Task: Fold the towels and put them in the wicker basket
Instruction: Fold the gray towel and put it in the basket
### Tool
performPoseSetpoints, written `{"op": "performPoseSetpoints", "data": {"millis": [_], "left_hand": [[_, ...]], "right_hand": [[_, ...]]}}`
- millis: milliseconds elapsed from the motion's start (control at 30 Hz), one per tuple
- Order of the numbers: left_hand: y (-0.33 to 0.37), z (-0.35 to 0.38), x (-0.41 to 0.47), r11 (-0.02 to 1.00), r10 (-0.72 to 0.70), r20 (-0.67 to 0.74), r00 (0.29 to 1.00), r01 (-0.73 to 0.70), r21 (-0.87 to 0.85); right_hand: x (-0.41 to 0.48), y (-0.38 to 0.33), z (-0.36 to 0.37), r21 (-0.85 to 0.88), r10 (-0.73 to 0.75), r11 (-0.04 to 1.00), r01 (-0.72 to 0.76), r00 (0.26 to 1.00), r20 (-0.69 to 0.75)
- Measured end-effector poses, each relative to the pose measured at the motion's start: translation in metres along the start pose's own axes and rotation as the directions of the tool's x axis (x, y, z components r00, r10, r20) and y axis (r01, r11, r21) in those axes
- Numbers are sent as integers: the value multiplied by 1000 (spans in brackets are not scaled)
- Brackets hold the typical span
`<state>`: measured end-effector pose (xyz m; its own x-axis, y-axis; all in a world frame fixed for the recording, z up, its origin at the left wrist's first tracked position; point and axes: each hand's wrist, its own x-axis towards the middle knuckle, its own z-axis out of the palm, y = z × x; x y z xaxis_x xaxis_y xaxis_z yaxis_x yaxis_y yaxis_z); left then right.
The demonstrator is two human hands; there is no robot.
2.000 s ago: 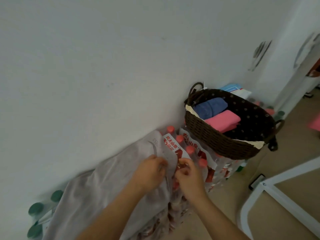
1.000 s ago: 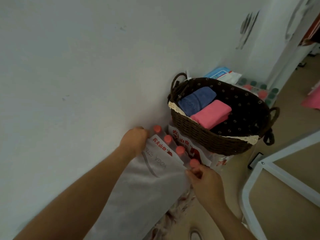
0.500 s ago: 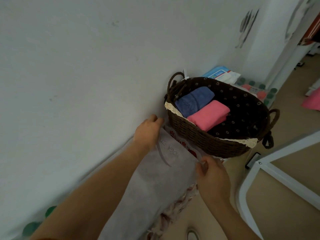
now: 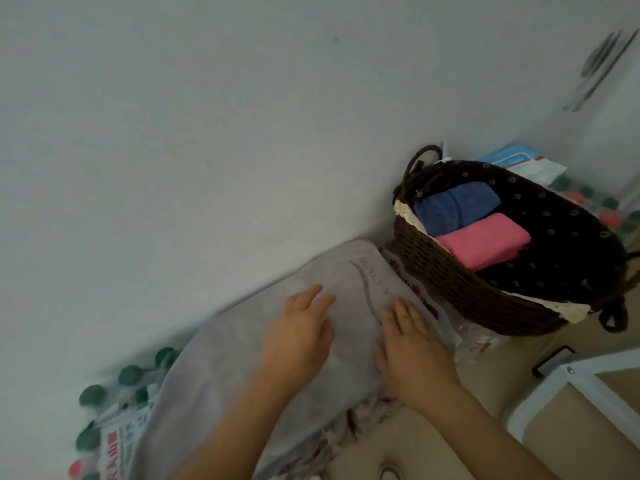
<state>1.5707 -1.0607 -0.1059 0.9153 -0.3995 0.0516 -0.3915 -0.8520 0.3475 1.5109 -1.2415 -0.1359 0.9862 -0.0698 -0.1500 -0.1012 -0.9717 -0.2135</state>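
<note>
I am seeing the grey towel (image 4: pixel 242 368) now lying spread flat beside the basket (image 4: pixel 460 289), where half a second ago its far corners were being pulled out. Both hands, left (image 4: pixel 298 337) and right (image 4: pixel 412 348), are pressing on it with fingers wide, gripping nothing. I am judging it ready for folding; the blue towel (image 4: pixel 453 207) and pink towel (image 4: pixel 485 240) are sitting folded inside the basket.

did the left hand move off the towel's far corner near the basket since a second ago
Yes. The left hand has pulled back from the corner by the wicker basket and now lies flat mid grey towel, farther from the basket.
</note>
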Motion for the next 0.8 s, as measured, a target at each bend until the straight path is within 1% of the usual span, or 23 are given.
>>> {"op": "performPoseSetpoints", "data": {"millis": [67, 133, 167, 233, 300, 367, 400, 433, 500, 533, 600, 633, 700, 800], "left_hand": [[-17, -19, -27, 996, -89, -110, 990, 90, -1], [-39, -35, -57, 980, -191, -212, 958, 199, 16], [-50, -41, -72, 966, -245, -241, 939, 258, 23], [-74, -52, -103, 920, -368, -262, 892, 390, 36], [-94, -61, -133, 852, -491, -242, 837, 519, 67], [-108, -70, -161, 747, -625, -222, 749, 656, 110], [-114, -74, -172, 694, -679, -216, 702, 710, 124], [-117, -78, -183, 668, -704, -209, 679, 732, 132], [-124, -82, -199, 678, -691, -219, 689, 723, 137], [-128, -82, -205, 660, -727, -181, 663, 747, 83], [-135, -78, -215, 590, -807, -55, 588, 807, -24], [-139, -75, -219, 580, -814, -22, 580, 813, -50], [-144, -72, -225, 587, -809, -12, 587, 808, -56], [-141, -73, -232, 605, -795, 35, 606, 796, -29]], "right_hand": [[4, -10, -7, 7, -28, 1000, 27, 995, 99], [6, -28, -14, 13, -85, 996, 84, 991, 108], [7, -42, -17, 19, -131, 991, 130, 986, 100], [5, -75, -18, 32, -232, 973, 230, 968, 98], [4, -107, -13, 48, -329, 944, 325, 940, 93], [2, -137, -13, 70, -432, 901, 428, 899, 71], [2, -152, -12, 89, -483, 873, 479, 875, 35], [3, -166, -11, 115, -525, 845, 522, 851, -5], [5, -196, -9, 170, -578, 797, 580, 813, -67], [7, -212, -6, 189, -601, 774, 604, 795, -79], [11, -238, 0, 206, -646, 747, 632, 764, -2], [14, -250, 2, 207, -666, 734, 646, 744, 40], [18, -271, 8, 213, -704, 708, 673, 696, 142], [22, -292, 18, 153, -750, 648, 746, 589, 300]]}}
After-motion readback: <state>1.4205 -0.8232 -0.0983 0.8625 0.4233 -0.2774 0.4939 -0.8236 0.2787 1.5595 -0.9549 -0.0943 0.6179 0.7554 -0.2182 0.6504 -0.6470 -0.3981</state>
